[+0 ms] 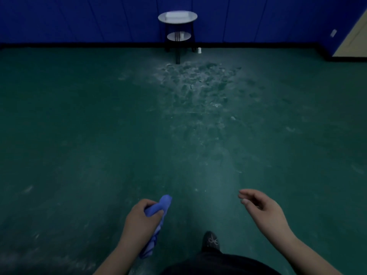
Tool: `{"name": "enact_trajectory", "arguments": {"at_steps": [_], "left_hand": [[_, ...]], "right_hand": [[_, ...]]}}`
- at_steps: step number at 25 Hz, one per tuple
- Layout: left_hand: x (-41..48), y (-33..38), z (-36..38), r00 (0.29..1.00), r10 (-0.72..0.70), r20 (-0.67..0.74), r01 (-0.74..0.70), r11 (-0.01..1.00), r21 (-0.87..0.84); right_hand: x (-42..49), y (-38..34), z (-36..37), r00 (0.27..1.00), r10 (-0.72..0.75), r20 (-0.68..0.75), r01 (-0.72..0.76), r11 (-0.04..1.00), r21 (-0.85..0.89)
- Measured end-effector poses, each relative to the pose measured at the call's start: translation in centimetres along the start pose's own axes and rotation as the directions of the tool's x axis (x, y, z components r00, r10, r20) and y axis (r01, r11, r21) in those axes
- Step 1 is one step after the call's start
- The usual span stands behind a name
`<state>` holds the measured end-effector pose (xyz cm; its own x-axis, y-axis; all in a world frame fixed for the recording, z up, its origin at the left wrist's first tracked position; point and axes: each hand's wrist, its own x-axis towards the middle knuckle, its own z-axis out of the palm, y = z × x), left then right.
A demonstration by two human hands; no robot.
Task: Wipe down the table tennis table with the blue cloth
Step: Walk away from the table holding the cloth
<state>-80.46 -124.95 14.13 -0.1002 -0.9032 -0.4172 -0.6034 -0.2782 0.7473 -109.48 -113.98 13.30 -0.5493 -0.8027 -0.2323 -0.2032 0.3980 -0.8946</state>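
Two hands in view, one cloth. Left hand (139, 217) is closed round the blue cloth (163, 203), fingers and thumb curled over its bunched middle. One end of the cloth pokes out forward past the thumb; the rest trails back under the hand along the forearm. So the cloth is in the left hand, low centre-left, over the floor. Right hand (262, 209) holds nothing: fingers loosely bent, thumb apart from them, palm turned inward. The hands are well apart.

One dark shoe (211, 241) shows between the arms, with a pale bow-like mark on top, above dark trousers (218, 262) at the bottom edge.

Green floor (79, 126) fills most of the room. One big whitish scuffed patch (198, 86) spreads across its middle, thickest near the far wall, with fainter streaks scattered elsewhere.

One small round side table (178, 21) stands against the far blue wall (79, 16). It has two tiers, a pale top and a pale lower shelf (172, 37), on dark legs. One flat white object (177, 15) lies on the top; too blurred to tell what. One small white item (182, 34) sits on the lower shelf. One small white cup-like thing (199, 50) stands on the floor just beside a right leg of the table.

One beige panel (353, 42) at far right, and one small pale plate (333, 33) on the wall near it.
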Motion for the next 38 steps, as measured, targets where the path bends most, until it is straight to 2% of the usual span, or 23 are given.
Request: {"name": "enact_trajectory", "arguments": {"at_steps": [6,11,14,18,23,29,38], "left_hand": [[10.6,9.8,1.1,0.997,0.027,-0.069,-0.032,0.996,-0.082],[18.4,12.1,-0.3,0.994,-0.04,-0.098,0.032,0.996,-0.083],[26.3,13.4,-1.8,0.993,-0.063,-0.103,0.055,0.995,-0.081],[37.3,17.6,-4.7,0.993,-0.076,-0.086,0.07,0.996,-0.062],[48.9,25.2,-6.7,1.0,-0.015,-0.004,0.015,0.999,-0.046],[61.9,33.2,-4.3,1.0,0.0,0.024,0.001,0.999,-0.052],[82.3,48.1,-0.2,0.999,-0.002,-0.034,0.0,0.999,-0.047]], "right_hand": [[14.1,-5.4,-1.1,0.998,-0.028,0.053,0.028,1.0,0.005],[23.2,-8.3,2.3,0.996,-0.014,0.09,0.012,1.0,0.013],[30.3,-10.3,5.7,0.995,-0.004,0.104,0.006,1.0,-0.021],[39.6,-14.4,8.4,0.999,0.008,0.054,-0.007,1.0,-0.013],[49.6,-18.4,9.6,0.999,0.019,-0.04,-0.017,0.999,0.033],[63.6,-19.9,9.6,0.996,0.055,-0.076,-0.052,0.998,0.037],[90.3,-27.4,6.6,1.0,0.016,-0.002,-0.016,1.0,-0.02]]}}
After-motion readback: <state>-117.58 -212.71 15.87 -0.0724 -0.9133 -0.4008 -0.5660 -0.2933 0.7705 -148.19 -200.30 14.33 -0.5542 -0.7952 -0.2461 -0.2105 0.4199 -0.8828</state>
